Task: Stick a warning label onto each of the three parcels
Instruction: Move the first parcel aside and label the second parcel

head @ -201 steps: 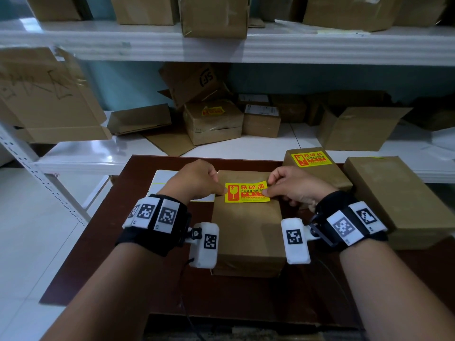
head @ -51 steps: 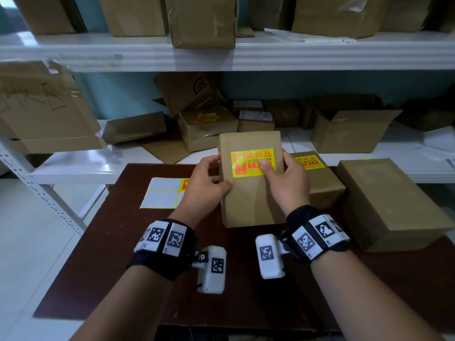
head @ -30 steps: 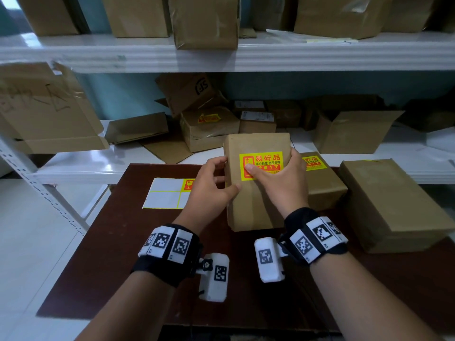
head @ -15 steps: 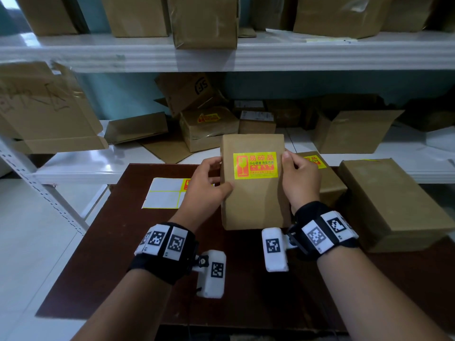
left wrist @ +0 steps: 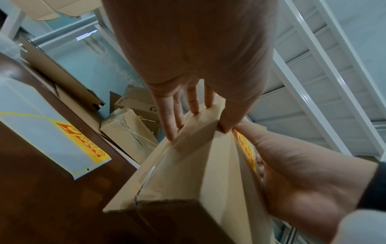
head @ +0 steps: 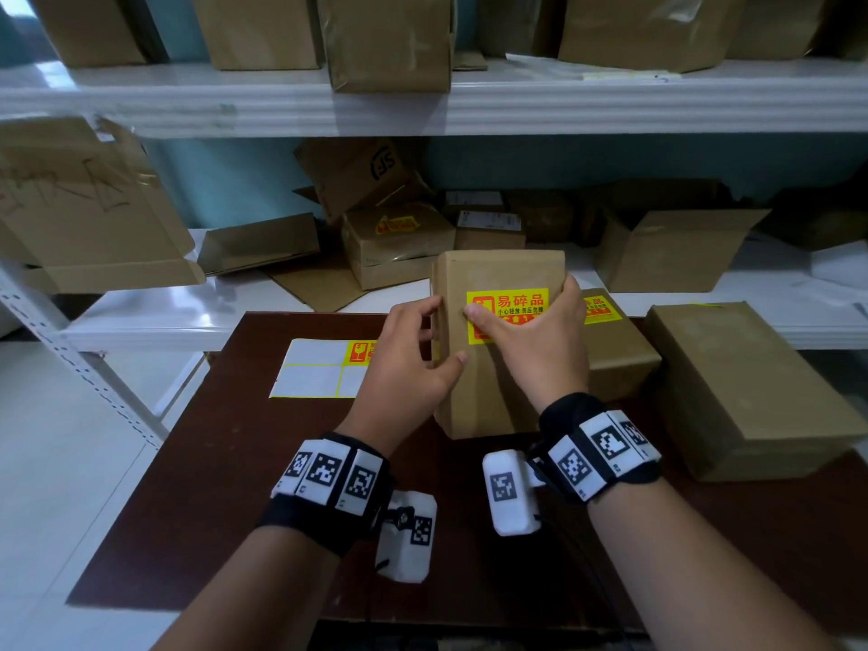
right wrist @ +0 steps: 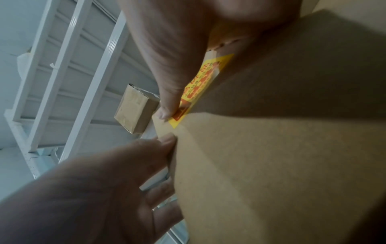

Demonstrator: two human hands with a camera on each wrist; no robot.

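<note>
A brown paper parcel (head: 493, 397) stands upright on the dark table (head: 225, 462), its yellow warning label (head: 519, 303) facing me. My left hand (head: 422, 340) grips its left edge, thumb in front and fingers behind (left wrist: 194, 105). My right hand (head: 526, 335) wraps the right edge, and its thumb (right wrist: 167, 102) presses across the label (right wrist: 200, 82) to its left end. Behind on the right lies a second parcel (head: 615, 359) with a label (head: 599, 310) on top. A larger parcel (head: 742, 392) lies further right, showing no label on its top face.
A label sheet (head: 319, 373) with one yellow label left on it lies on the table left of my hands, also in the left wrist view (left wrist: 62, 140). White shelves (head: 188, 317) behind the table hold several cardboard boxes. A shelf upright (head: 84, 368) slants at the left.
In the last half second my right thumb slid from the parcel's right edge leftward across the label. Earlier the parcel lay flat; both hands have since stood it upright.
</note>
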